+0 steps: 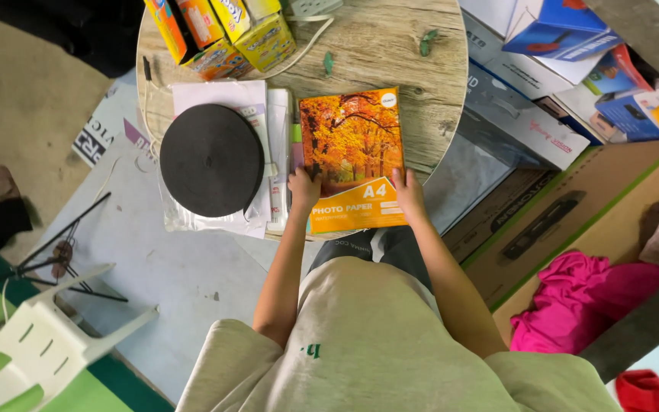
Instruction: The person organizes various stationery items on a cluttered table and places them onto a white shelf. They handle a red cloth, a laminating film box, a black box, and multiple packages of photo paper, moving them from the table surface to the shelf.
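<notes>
Now both hands — left hand (303, 188), right hand (408, 191) — grip the paper pack (351, 145) on the round table (413, 84).

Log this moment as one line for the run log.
left hand: grips paper pack left edge | right hand: grips right edge | pack: flat on round table | beside: black tape roll

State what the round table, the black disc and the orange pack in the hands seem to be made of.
Round table: wood or wood-look laminate, grain showing, matte. Black disc: possibly foam or rubber, dull, no shine. Orange pack, gripped by left hand and right hand: glossy printed wrapper.
</notes>
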